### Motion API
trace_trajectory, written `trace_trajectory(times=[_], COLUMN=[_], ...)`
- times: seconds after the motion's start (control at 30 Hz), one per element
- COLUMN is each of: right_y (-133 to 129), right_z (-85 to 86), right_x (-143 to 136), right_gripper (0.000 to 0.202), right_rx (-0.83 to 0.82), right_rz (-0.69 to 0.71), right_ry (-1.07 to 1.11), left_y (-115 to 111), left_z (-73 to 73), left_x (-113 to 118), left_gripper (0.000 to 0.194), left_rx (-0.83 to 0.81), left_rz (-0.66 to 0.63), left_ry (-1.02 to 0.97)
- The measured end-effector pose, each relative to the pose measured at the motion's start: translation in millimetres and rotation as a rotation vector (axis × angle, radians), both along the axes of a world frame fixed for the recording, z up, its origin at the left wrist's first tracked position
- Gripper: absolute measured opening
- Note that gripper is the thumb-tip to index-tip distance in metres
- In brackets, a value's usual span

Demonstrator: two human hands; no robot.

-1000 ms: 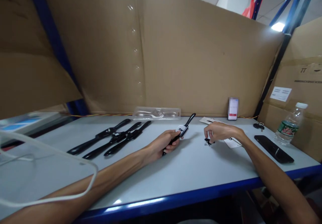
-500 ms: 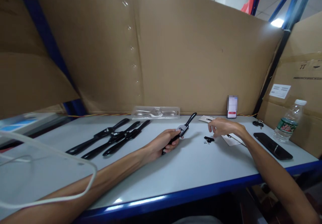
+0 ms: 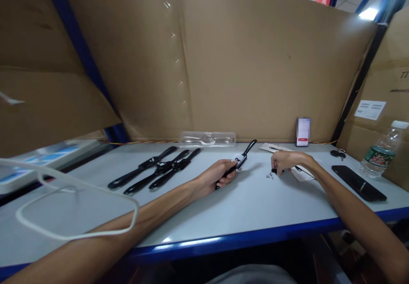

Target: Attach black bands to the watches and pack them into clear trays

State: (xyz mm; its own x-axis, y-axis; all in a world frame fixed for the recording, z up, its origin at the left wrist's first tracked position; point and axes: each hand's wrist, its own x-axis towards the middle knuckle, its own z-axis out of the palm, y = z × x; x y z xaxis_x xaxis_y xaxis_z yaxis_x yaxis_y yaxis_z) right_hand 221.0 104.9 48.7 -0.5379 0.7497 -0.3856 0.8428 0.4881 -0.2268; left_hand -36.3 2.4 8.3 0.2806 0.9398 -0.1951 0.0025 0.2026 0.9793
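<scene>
My left hand (image 3: 220,174) is wrapped round one handle of a black spokeshave (image 3: 251,147), held just above the table at a slant. A silver blade (image 3: 238,160) lies on its middle, partly under my thumb. Farther right, my right hand (image 3: 286,160) reaches down with bent fingertips pinching a small black cap piece (image 3: 274,171) at the table surface; the fingers hide most of it. Small silver screws (image 3: 270,176) lie just beside those fingertips. Several more black spokeshaves (image 3: 174,171) lie at the left of the table, without visible silver blades.
A clear plastic blister pack (image 3: 207,139) stands against the cardboard at the back. Printed cards (image 3: 302,174) lie by my right wrist. To the right are a dark phone (image 3: 358,184), a water bottle (image 3: 378,156) and keys (image 3: 338,153). A white cable (image 3: 79,235) loops across the left foreground.
My right hand has lowered onto the black cap piece and its fingers have closed on it. My left hand still grips the spokeshave. The whole view has shifted slightly.
</scene>
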Motion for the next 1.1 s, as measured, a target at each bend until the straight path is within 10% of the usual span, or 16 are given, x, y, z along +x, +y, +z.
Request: trace_trajectory(times=[1.1], right_y=[-5], right_z=[6.2], right_x=[4], right_gripper=[0.035], right_rx=[-0.083], right_rz=[0.013], right_ry=[-0.090], left_y=[3], left_z=[-0.7], left_x=[-3], left_gripper=[0.020], left_rx=[-0.019], left_rz=[0.002], left_ry=[-0.037])
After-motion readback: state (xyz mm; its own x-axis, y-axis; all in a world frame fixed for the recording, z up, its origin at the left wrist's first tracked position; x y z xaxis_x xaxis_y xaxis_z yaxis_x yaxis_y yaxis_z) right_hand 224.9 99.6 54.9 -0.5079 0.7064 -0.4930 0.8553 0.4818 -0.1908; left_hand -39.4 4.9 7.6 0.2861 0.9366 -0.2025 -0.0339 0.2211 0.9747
